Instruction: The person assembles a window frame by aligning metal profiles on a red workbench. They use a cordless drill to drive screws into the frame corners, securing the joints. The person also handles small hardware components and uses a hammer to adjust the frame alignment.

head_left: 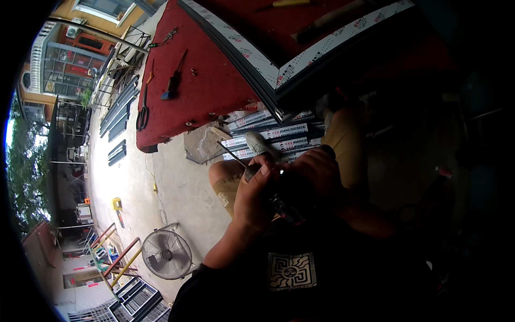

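Observation:
Close to my body, both hands are on a dark power drill (251, 172) with a long thin bit pointing up and left; its body is mostly lost in shadow. My left hand (253, 196) wraps the front end by the chuck, thumb on top. Curled over the rear part is my right hand (319, 172), its fingers partly dark. Beyond them, the mitred corner of a dark frame (276, 88) with white printed film juts over the edge of a red-covered table (214, 80).
A screwdriver (173, 83) and scissors (142, 115) lie on the red cover. Film-wrapped profiles (292, 133) are stacked under the table by my foot (259, 144). A floor fan (167, 254) stands at left, with dark profiles (120, 110) on the ground farther off.

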Demonstrator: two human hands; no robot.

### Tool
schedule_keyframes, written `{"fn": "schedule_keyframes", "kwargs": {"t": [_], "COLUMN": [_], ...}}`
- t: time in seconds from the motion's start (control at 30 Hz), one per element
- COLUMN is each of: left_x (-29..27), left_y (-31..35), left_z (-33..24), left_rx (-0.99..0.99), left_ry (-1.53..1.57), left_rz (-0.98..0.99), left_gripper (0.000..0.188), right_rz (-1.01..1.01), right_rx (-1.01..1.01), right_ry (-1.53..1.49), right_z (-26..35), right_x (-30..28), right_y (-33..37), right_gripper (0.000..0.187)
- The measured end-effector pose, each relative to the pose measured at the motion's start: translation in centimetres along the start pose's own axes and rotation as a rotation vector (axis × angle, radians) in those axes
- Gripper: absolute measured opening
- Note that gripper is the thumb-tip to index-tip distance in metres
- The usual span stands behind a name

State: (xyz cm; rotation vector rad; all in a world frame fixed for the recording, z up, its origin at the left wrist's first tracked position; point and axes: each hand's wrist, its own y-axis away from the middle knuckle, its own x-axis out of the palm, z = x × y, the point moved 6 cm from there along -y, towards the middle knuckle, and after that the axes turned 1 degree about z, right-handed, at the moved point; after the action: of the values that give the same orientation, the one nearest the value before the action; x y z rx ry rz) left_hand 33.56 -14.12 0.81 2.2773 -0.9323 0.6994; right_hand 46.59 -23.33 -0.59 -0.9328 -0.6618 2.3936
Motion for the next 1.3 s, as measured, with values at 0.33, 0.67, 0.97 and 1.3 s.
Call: {"fn": "schedule_keyframes", "kwargs": {"t": [0.33,0.67,0.97,1.3], "left_x": [-1.6,-4.4,-7.3,-5.9], "left_y": [0.0,-1.3,-1.0,-0.9], "left_z": [-1.5,1.0,2.1,-5.9], "left_rx": [0.038,0.029,0.042,0.071], "left_ry": [-0.416,-0.382,-0.441,-0.645], "left_rz": [-0.393,-0.419,-0.466,-0.011], "left_gripper": [0.028,0.031,0.027,0.053], "right_rz": [-0.054,-0.015,0.074,0.061], "right_rx": [-0.076,-0.025,-0.011,0.143], "right_ry": [0.345,0.356,0.353,-0.342], "right_z": [0.8,-0.5,-1.2,-4.8], "right_x": [0.9,2.3,4.6,5.5], "right_y": [0.3,1.9,3.2,4.5], "right_gripper": [0.007,0.005,0.008,0.043]}}
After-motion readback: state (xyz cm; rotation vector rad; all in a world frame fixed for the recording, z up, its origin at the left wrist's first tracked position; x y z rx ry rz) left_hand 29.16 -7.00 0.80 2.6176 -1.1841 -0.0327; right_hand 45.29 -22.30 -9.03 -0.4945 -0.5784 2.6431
